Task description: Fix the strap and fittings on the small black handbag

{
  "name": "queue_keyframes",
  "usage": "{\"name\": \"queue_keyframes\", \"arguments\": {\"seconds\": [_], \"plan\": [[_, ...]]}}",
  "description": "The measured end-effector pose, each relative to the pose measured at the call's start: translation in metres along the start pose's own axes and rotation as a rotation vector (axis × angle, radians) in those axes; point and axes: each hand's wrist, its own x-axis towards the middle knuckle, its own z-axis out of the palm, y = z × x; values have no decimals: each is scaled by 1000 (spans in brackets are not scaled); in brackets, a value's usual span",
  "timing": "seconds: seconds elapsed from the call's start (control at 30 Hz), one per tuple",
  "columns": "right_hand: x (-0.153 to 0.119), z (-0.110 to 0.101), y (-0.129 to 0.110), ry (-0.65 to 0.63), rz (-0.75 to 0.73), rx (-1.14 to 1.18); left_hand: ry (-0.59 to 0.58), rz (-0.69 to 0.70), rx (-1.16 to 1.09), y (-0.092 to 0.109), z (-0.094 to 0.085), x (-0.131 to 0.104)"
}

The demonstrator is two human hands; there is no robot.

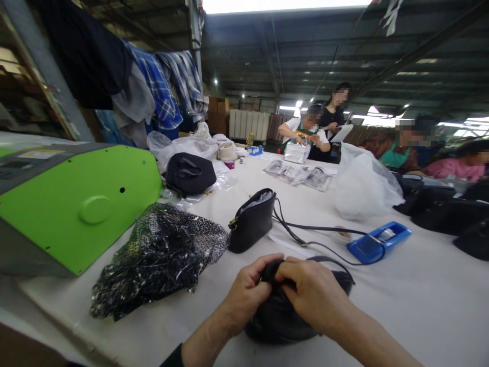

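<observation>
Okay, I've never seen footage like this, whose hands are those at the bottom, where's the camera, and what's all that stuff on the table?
There is one picture, taken by a camera worn on a person's head, looking forward and down. The two bare hands at the bottom belong to that person. The left hand and the right hand both grip the top of a black bag resting on a white table.

Just beyond stands a second small black bag with a long strap trailing right, toward a blue tape dispenser. To the left lies a black-and-white patterned bundle in clear wrap, and beside it the green cover of a machine. Farther back are a black pouch and a white plastic bag. Other people work at the table's far end and right side.
</observation>
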Motion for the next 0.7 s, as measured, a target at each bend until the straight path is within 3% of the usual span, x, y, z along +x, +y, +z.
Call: {"name": "queue_keyframes", "arguments": {"seconds": [0.1,0.17,0.37,0.5,0.6,0.7], "plan": [[-3,-2,3,17,-3,104,66,32,44,-4,5,-3],[-5,-2,3,29,17,106,47,38,81,-5,5,-7],[-8,0,-1,52,48,93,-194,137,281,4,-5,-16],[-6,-2,5,76,-28,142,-102,152,362,-3,-6,-13],[-8,-8,14,14,-1,424,-39,167,302,-12,-4,-10],[-12,-16,22,87,81,636,12,148,257,-17,-2,-10]]}}
